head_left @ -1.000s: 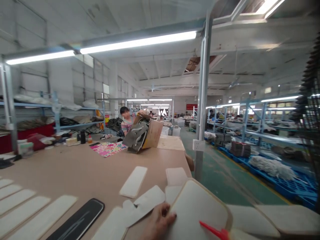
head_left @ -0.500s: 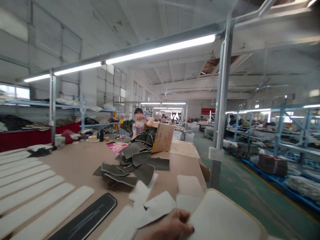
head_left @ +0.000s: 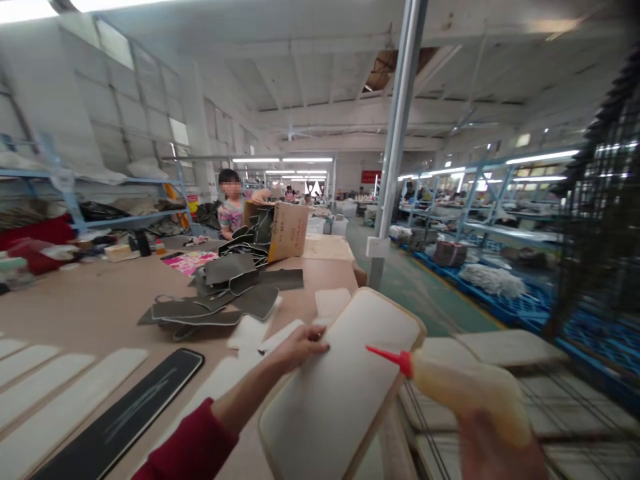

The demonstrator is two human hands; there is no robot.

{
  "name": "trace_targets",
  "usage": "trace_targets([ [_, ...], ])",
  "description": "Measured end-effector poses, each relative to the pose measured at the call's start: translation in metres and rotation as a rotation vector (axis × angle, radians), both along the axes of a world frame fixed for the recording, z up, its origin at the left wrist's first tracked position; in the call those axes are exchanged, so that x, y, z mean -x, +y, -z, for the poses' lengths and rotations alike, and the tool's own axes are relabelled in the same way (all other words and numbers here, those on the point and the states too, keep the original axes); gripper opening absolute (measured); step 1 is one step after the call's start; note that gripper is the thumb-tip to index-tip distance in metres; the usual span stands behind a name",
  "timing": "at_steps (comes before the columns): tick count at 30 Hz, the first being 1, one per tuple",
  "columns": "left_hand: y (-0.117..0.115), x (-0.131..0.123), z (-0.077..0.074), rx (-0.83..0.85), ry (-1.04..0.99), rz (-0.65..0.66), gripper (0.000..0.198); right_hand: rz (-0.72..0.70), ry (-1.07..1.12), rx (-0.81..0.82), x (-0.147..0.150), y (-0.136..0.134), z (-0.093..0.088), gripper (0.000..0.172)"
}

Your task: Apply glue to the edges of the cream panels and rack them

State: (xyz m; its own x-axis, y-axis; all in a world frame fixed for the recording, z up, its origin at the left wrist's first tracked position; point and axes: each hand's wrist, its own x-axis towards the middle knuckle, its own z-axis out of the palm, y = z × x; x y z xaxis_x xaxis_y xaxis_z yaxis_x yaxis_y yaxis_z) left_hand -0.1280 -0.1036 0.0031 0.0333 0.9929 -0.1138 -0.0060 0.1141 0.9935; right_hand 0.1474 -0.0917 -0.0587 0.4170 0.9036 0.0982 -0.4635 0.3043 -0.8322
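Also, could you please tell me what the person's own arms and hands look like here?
Both hands are bare, without gloves. The left hand has a bare forearm, with a red sleeve ending near the elbow. The right hand is blurred at the frame's edge; no sleeve shows.

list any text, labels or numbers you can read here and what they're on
No text can be quoted.
Print on the brown cardboard box: too blurred to read.
Writing on the red banner on the far wall: too small.
The pale squeeze bottle with red nozzle and white flat panel: no marking visible.
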Motion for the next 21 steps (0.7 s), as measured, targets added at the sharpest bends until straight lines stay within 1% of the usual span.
trace_targets([
  [1, 0.000, 0.000, -0.003, 0.001, 0.011, 0.013, 0.040, 0.027, 0.076, -0.035, 0.000, 0.009, -0.006, 0.073],
  [3, 0.000, -0.001, -0.006, -0.006, 0.033, 0.033, 0.039, 0.048, 0.090, -0.121, 0.002, 0.023, -0.021, 0.068],
  [5, 0.000, -0.002, -0.006, -0.003, 0.024, 0.044, 0.039, 0.052, 0.066, -0.165, 0.007, 0.028, -0.030, 0.064],
  [6, 0.001, -0.002, -0.005, 0.007, 0.005, 0.045, 0.040, 0.049, 0.058, -0.167, 0.010, 0.027, -0.031, 0.064],
  [8, 0.004, -0.002, -0.003, 0.026, -0.040, 0.036, 0.041, 0.008, 0.048, -0.136, 0.018, 0.016, -0.022, 0.066],
  [10, 0.008, 0.000, -0.002, 0.034, -0.068, 0.027, 0.041, -0.097, 0.014, -0.077, 0.027, -0.004, -0.001, 0.070],
  [12, 0.013, 0.002, -0.003, 0.034, -0.070, 0.027, 0.042, -0.250, -0.059, -0.025, 0.035, -0.025, 0.021, 0.075],
  [13, 0.014, 0.004, -0.004, 0.035, -0.065, 0.027, 0.043, -0.273, -0.114, -0.003, 0.037, -0.032, 0.028, 0.078],
  [14, 0.016, 0.005, -0.005, 0.037, -0.058, 0.024, 0.043, -0.283, -0.163, 0.005, 0.037, -0.035, 0.031, 0.079],
  [15, 0.017, 0.006, -0.006, 0.038, -0.048, 0.020, 0.043, -0.267, -0.187, 0.004, 0.037, -0.035, 0.030, 0.080],
  [16, 0.018, 0.007, -0.007, 0.038, -0.036, 0.017, 0.043, -0.229, -0.197, -0.003, 0.034, -0.030, 0.023, 0.080],
  [17, 0.018, 0.007, -0.008, 0.038, -0.022, 0.015, 0.043, -0.178, -0.188, -0.028, 0.032, -0.022, 0.012, 0.078],
  [20, 0.021, 0.006, -0.007, 0.036, 0.003, 0.031, 0.041, 0.049, -0.168, -0.140, 0.025, 0.011, -0.025, 0.072],
  [21, 0.022, 0.006, -0.006, 0.035, -0.003, 0.043, 0.041, 0.071, -0.157, -0.161, 0.026, 0.019, -0.033, 0.072],
])
